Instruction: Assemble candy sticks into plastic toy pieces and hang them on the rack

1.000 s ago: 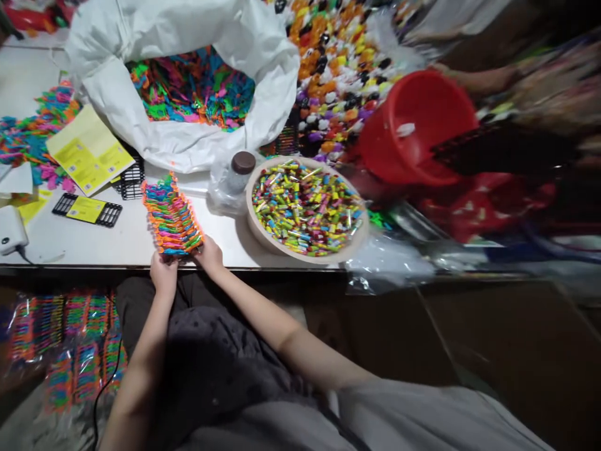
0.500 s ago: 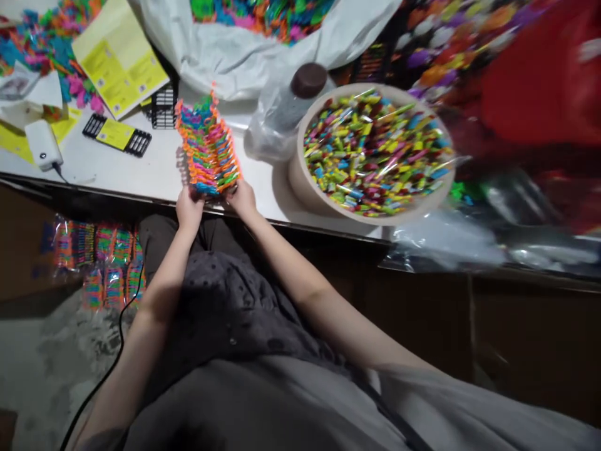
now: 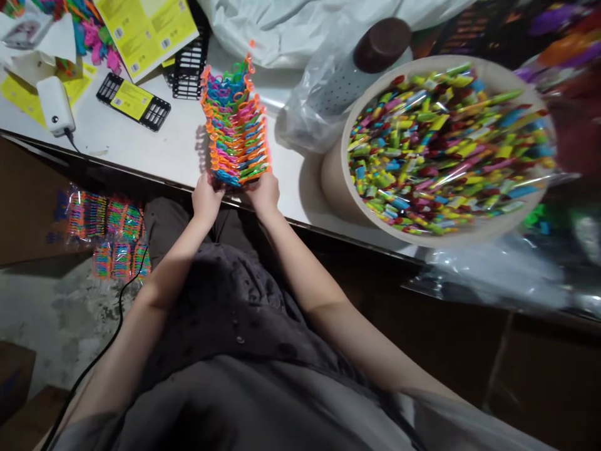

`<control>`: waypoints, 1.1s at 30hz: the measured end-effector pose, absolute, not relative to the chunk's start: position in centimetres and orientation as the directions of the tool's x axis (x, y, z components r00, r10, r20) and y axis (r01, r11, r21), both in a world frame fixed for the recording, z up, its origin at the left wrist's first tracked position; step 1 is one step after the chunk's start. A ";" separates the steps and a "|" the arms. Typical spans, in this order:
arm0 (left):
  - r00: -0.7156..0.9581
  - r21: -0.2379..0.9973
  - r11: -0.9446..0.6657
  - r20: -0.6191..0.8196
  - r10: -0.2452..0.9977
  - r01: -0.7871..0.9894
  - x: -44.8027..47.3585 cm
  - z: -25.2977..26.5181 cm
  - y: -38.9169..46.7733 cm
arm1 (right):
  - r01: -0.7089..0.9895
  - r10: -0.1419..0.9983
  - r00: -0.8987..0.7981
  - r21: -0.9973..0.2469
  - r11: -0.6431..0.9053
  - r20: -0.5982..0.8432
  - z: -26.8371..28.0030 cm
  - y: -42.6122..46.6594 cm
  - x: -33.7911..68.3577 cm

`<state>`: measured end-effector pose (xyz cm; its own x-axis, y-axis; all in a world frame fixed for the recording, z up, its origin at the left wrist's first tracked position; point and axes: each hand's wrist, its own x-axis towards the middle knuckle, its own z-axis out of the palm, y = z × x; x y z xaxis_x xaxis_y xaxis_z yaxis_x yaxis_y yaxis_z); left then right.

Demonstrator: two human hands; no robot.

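Both hands grip the near end of a rack of small colourful plastic pieces [image 3: 237, 128], which stand in rows of orange, pink, green and blue. My left hand [image 3: 207, 199] is closed on its near left corner. On the near right corner my right hand [image 3: 264, 193] is closed too. The fingertips are partly hidden under the rack, at the front edge of the white table [image 3: 154, 147]. Left of the rack lies a black grid tray with a yellow label [image 3: 133, 102]. More black grid trays [image 3: 189, 66] lie behind it, partly under yellow printed sheets [image 3: 149, 28].
A beige tub [image 3: 335, 181] full of colourful small wrapped items stands right of the rack. Behind it a brown-capped bottle [image 3: 382, 45] lies in clear plastic. A white corded device [image 3: 55, 105] is at left. Bagged colourful packs [image 3: 122, 238] lie below the table.
The view has shifted closer, so the tub appears larger and further right. Both hands keep their hold on the rack, with little visible change in its place on the table.
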<state>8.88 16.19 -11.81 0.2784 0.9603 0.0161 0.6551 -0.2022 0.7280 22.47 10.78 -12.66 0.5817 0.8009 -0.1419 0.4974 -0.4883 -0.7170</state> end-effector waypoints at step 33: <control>0.068 0.343 -0.071 0.020 0.997 0.937 -0.3 -8.9 23.1 | 0.717 0.772 0.619 -0.501 -0.484 0.140 -6.8 0.3 41.1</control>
